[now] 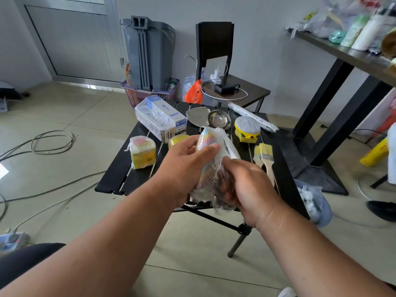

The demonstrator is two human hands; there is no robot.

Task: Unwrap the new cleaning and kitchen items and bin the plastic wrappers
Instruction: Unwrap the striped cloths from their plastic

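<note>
A: While the head view is the only one supplied, where does the pastel-striped bundle in crinkled clear plastic wrap sit relative to each grip?

B: It is held in the air above the black slatted folding table, long axis running from near the person up and away toward the far edge. Left hand wraps the bundle's left flank, thumb laid across the front. Right hand has fingers curled into the loose wrap at the near, lower end, pinching plastic. The right hand is therefore the nearer one to the free wrapper; judged next action: peel toward the near end while the left hand retains the item.

A: Count of items on the table?

B: One wrapped yellow sponge block, one white carton in clear film, one yellow piece partly hidden behind the left hand, two steel ladles, one glittery silver-topped yellow scrubber, two wooden-handled bristle brushes, one long wrapped roll. One pale blue bin holding crumpled plastic stands just beside the table, on the right-hand side
</note>
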